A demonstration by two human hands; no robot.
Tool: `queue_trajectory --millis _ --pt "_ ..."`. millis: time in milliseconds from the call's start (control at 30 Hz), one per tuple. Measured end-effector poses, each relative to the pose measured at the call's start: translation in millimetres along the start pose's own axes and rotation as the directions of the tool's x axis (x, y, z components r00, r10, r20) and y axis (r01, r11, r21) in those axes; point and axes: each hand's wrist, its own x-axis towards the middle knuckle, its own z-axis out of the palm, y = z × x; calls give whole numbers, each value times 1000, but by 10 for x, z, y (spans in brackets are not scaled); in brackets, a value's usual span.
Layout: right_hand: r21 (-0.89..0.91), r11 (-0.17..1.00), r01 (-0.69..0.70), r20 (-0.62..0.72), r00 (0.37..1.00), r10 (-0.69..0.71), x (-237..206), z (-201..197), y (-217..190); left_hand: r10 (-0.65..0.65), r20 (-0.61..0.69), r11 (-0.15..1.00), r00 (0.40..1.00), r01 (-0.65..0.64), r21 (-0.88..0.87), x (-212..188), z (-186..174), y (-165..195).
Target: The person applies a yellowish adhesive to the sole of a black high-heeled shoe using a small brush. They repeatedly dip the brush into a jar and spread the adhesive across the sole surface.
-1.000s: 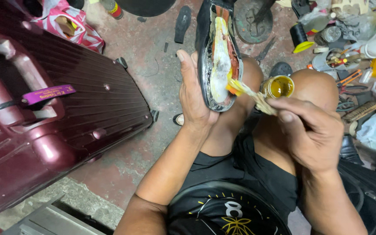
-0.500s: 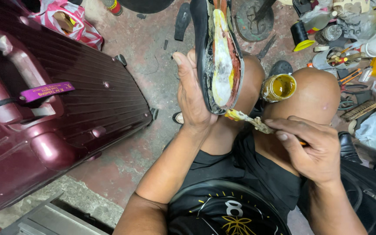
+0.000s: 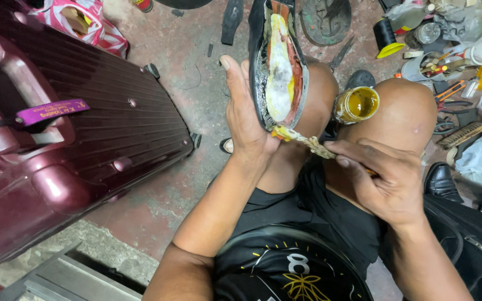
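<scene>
Black shoe [image 3: 277, 61] gripped by left hand [image 3: 244, 120], right hand [image 3: 389, 181] clenched on glue-caked brush [image 3: 305, 139] (handle hidden), bristles seemingly touching heel.

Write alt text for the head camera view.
A seated person's left hand holds a black shoe sole-side up while the right hand touches a glue-coated brush to its heel end. An open jar of yellow glue sits between the knees.

We see a black shoe [image 3: 279, 61], its inside smeared pale yellow w/ an orange-red edge. Glue jar [image 3: 356, 105]: amber-yellow. Brush [image 3: 308, 141] tip: yellowish-cream. Suitcase [image 3: 85, 139]: dark maroon, ribbed, w/ purple tag [image 3: 51, 111]. Bag [image 3: 79, 22]: pink & white stripes. Our shirt [image 3: 285, 262]: black w/ white & gold print.
</scene>
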Motion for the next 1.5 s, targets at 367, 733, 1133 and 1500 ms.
queue_trajectory --millis 367,733,1133,1500 --pt "-5 1000 7 -9 1000 -7 -17 -51 32 -124 -18 981 992 120 -152 101 -69 -72" --pt "-102 995 17 -30 999 -20 9 -124 88 -172 76 950 982 186 -252 139 -198 -149" --pt "-37 999 19 -93 995 -22 -7 -137 19 -179 82 937 980 195 -289 162 -229 -185" --pt "-78 997 -17 -32 999 15 7 58 -69 -50 55 998 997 53 -45 1 -127 -127"
